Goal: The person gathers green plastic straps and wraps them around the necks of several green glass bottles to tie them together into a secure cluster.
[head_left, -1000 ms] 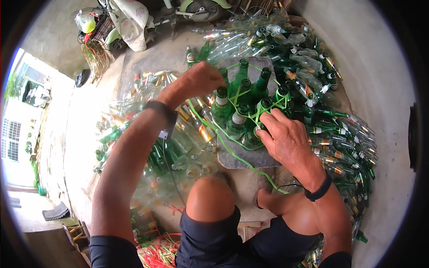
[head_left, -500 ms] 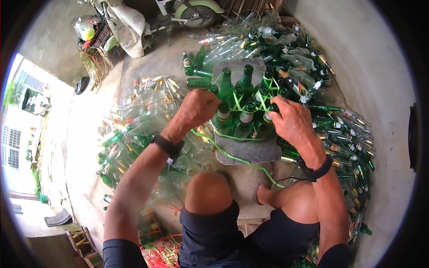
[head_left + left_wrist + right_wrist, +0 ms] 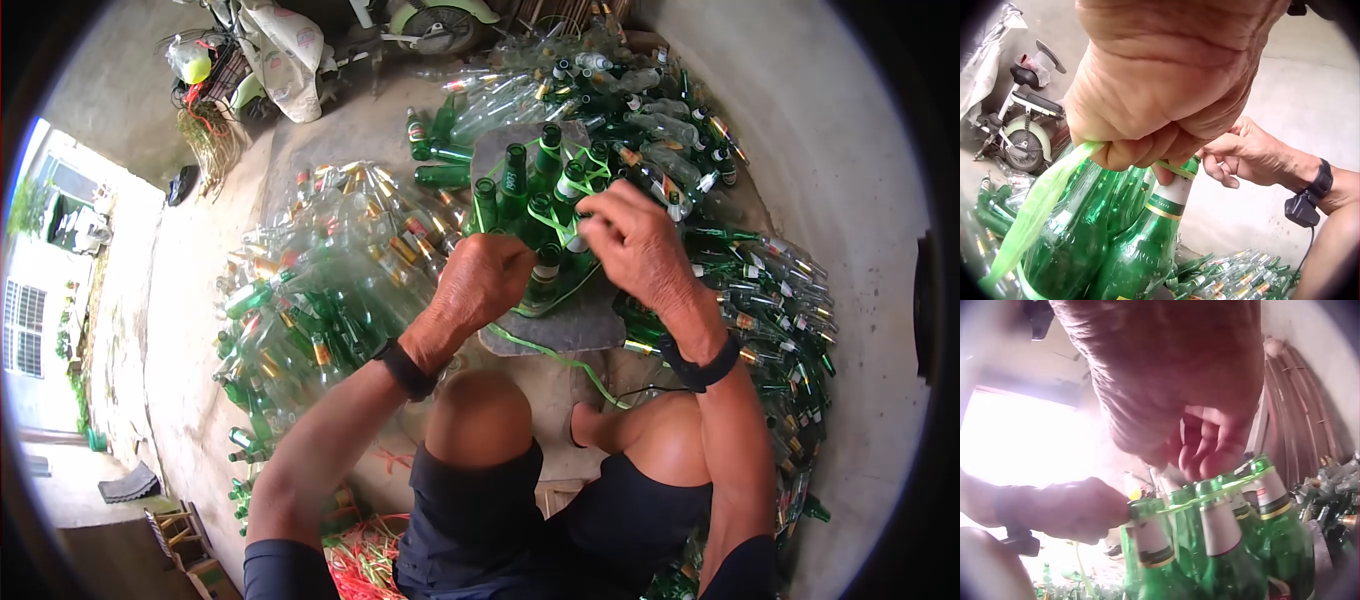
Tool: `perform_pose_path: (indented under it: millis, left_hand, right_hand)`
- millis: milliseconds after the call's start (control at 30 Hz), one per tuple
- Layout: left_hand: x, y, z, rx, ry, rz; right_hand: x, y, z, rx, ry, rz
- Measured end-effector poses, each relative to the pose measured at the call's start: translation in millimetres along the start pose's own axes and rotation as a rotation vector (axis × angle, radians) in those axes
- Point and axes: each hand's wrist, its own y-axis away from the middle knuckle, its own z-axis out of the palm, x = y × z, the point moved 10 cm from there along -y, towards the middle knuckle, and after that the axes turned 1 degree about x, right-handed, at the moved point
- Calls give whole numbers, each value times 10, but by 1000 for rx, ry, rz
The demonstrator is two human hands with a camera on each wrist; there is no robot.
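Note:
A cluster of green glass bottles stands upright on a grey slab, with a bright green plastic strap laced around the necks. My left hand is at the near left side of the cluster, fingers curled tightly around the strap, whose loose tail hangs from the fist in the left wrist view. My right hand hovers over the right side of the bottle tops, fingers loosely bent. In the right wrist view those fingers hang just above the rims, and a length of strap runs across the labelled necks.
Heaps of clear and green bottles lie left and right of the slab, with more behind. Red and green strap scraps lie on the floor near the knees. A scooter stands at the back beside the wall.
My left hand has come from the far left side of the cluster to its near side, with the strap. The right hand has lifted off the near right bottle necks.

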Motion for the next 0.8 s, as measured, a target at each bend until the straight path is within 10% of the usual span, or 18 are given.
perform_pose_path:
  millis: [800]
  left_hand:
    - [-359,711,163,392,514,-216]
  right_hand:
    - [-200,98,381,-199,51,-47]
